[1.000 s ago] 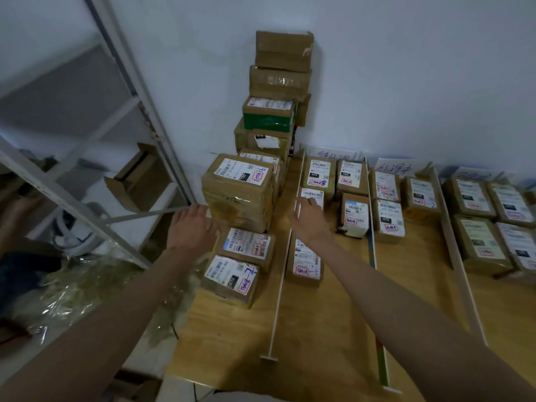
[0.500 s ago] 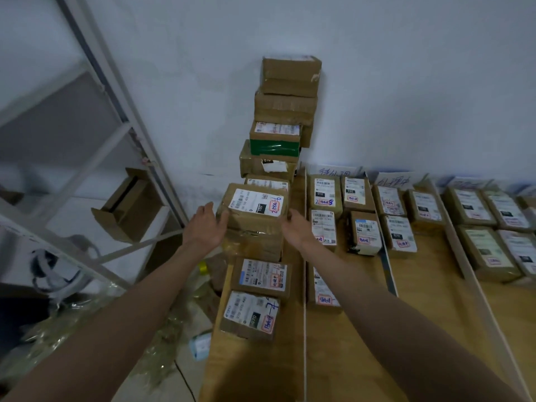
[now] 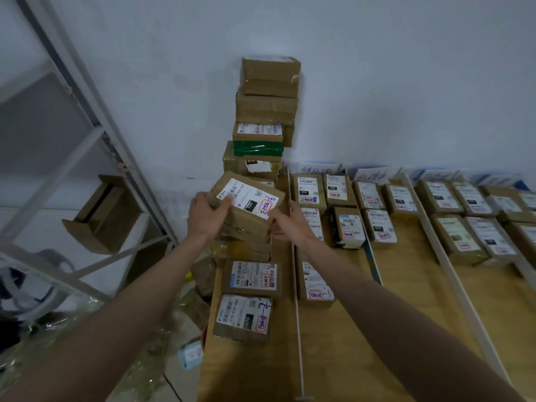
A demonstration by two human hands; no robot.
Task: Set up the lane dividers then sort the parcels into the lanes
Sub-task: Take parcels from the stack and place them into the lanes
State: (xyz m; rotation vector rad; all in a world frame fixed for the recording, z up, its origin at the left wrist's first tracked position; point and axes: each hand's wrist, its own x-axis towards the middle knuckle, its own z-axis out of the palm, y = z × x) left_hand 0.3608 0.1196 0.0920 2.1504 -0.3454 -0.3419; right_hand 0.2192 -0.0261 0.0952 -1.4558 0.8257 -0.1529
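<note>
At the far left of the frame a grey metal shelf frame [image 3: 87, 117] leans across the view, with an open cardboard box [image 3: 98, 216] lying on its side on the white surface behind it. Near the centre, the left hand [image 3: 206, 216] grips the left end of a brown parcel [image 3: 246, 207], thumb on top at the edge of its white label, fingers curled under. The parcel is tilted, lifted off a lower box at the foot of the tall parcel stack [image 3: 265, 111] against the wall. The right hand [image 3: 290, 224] clamps the parcel's right corner, thumb against the label corner. Below, two labelled parcels [image 3: 251, 278] lie flat in the leftmost lane of the wooden table [image 3: 348, 358]. A thin white divider [image 3: 297, 300] runs just right of them. Further right, rows of labelled parcels fill the other lanes.
</note>
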